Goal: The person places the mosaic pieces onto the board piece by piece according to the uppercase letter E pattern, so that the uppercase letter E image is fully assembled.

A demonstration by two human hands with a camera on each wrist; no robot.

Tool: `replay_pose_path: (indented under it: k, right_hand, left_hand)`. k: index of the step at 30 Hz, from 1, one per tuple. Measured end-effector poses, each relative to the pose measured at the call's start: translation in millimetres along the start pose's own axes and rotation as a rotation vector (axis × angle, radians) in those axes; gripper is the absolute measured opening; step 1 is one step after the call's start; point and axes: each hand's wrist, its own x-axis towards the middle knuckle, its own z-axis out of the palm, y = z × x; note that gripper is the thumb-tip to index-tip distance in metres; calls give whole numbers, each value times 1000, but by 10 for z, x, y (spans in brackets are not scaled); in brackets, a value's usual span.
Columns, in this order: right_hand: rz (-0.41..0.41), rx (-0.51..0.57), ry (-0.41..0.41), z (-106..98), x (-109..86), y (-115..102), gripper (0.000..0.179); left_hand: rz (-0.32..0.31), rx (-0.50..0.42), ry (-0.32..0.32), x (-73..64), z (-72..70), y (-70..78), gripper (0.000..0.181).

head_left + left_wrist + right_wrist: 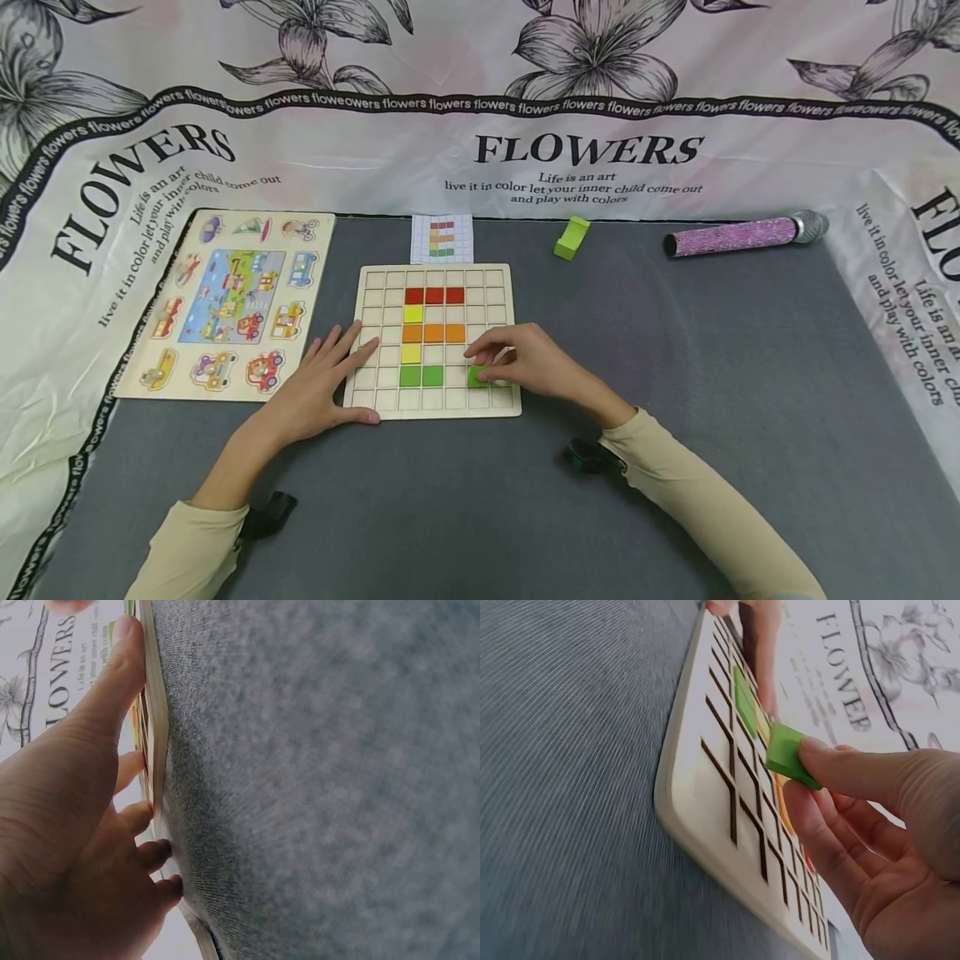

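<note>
A pale wooden grid board (382, 402) lies in front of the person. Set in its cells are three red tiles (434, 296), three orange tiles (433, 333), two yellow tiles (411, 354) and two green tiles (410, 377). The right hand (525, 358) pinches another green tile (786, 754) between thumb and fingers, just above the board's lower right cells. The left hand (318, 387) rests at the board's left side with fingers spread, its thumb along the near edge and fingertips on the left rim. In the left wrist view the left hand (82, 802) touches the board's edge.
Behind the board lies a pattern card (462, 242) with coloured rows. A vehicle puzzle board (168, 275) is at left. Stacked-looking light green blocks (572, 238) and a glittery pink microphone (735, 237) lie at the back right. Flower-printed cloth (360, 158) borders the grey surface (450, 508).
</note>
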Motion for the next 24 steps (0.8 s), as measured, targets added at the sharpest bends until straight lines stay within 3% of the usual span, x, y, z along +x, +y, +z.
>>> replay_pose_path:
  k: [8, 20, 24]
  right_hand:
    - [-41, -46, -18, 169, 213, -60, 23]
    - [-11, -211, -50, 256, 206, -65, 21]
    - [5, -261, -58, 151, 150, -114, 23]
  left_hand:
    - [-8, -2, -10, -5, 4, 26, 109]
    - [-3, 12, -14, 17, -11, 34, 109]
    - [3, 63, -21, 26, -46, 72, 109]
